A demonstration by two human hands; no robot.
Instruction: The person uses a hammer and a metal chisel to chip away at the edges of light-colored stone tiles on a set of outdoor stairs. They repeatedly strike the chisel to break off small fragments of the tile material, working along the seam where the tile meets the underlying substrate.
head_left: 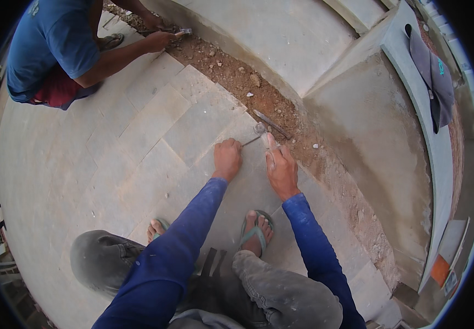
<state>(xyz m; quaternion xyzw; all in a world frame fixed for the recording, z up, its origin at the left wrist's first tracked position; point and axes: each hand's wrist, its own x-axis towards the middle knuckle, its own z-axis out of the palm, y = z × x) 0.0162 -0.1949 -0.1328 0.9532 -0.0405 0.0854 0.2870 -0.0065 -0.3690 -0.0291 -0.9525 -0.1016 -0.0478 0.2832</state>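
**A:** A squatting person in blue sleeves works at the edge of a grey stone paving slab (204, 126), where the paving meets a strip of loose red earth (281, 109). What does the left hand (227, 159) hold?

**B:** It is curled into a fist around a thin metal rod (250, 140), perhaps a chisel or a nail. Only the far end shows. The rod lies low on the slab, its long axis running up and to the right from the knuckles toward the slab's edge.

**A:** And the right hand (282, 169)?

**B:** It rests just beside the left, fingers gathered with the forefinger stretched forward. It seems to pinch something pale and small; what exactly, I cannot tell. Its fingertip sits near the rod's tip, so both hands meet at one spot on the edge.

**A:** Anything else at that spot?

**B:** A small round metal piece (259, 128) lies just past the rod's tip, and a longer flat metal tool (271, 124) lies in the earth beyond, slanting down to the right, untouched. The right hand is the nearer to it.

**A:** Others at work?

**B:** A co-worker in a blue shirt (50, 44) crouches well apart at the upper left, holding a hammer (184, 33) at the same trench.
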